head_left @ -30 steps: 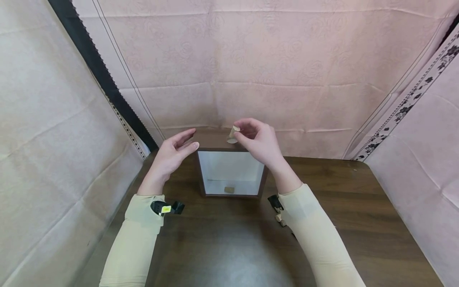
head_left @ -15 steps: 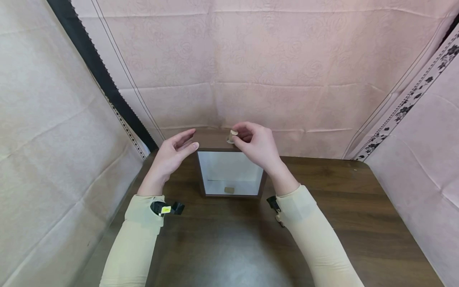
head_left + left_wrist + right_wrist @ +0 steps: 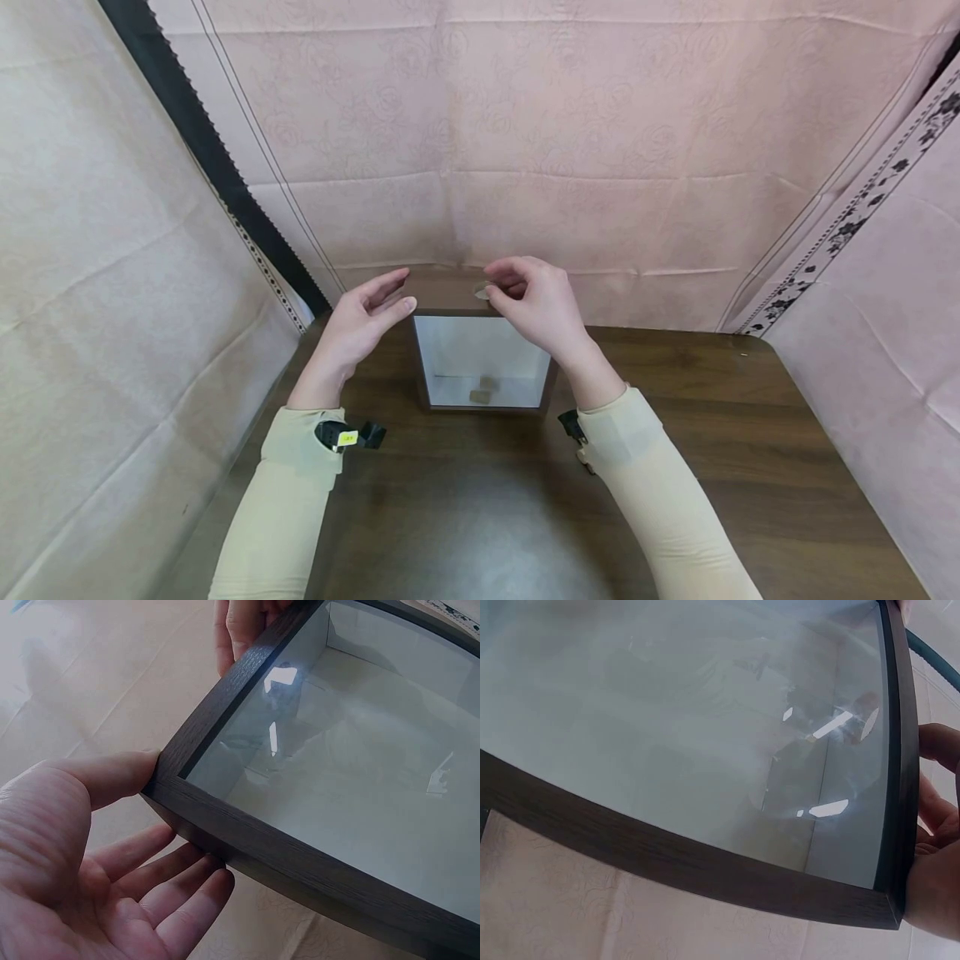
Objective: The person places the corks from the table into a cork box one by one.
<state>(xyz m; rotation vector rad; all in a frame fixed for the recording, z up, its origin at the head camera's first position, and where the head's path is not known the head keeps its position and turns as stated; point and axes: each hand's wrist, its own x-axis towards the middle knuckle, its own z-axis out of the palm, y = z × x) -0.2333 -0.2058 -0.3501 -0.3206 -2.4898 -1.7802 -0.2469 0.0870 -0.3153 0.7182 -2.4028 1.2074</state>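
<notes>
In the head view a dark-framed box (image 3: 425, 367) with a glass front and white inside stands upright at the table's far side. A pale round opening (image 3: 481, 291) shows in its top. Two brown corks (image 3: 480, 397) lie inside on its floor. My right hand (image 3: 536, 304) hovers at the opening, fingers loosely bent and no cork visible between them; the right wrist view shows those fingers behind the top edge of the frame (image 3: 900, 787). My left hand (image 3: 358, 325) rests thumb and relaxed fingertips against the box's upper left corner, also seen in the left wrist view.
A brown wooden table (image 3: 465, 500) spreads before the box. Small pieces (image 3: 585, 461) lie partly hidden beneath my right sleeve. Pale patterned cloth (image 3: 562, 125) hangs behind the table and along both sides.
The cork in my right hand has gone down through the opening, and a second cork now shows inside the box. My right hand has lowered slightly; the left has stayed put.
</notes>
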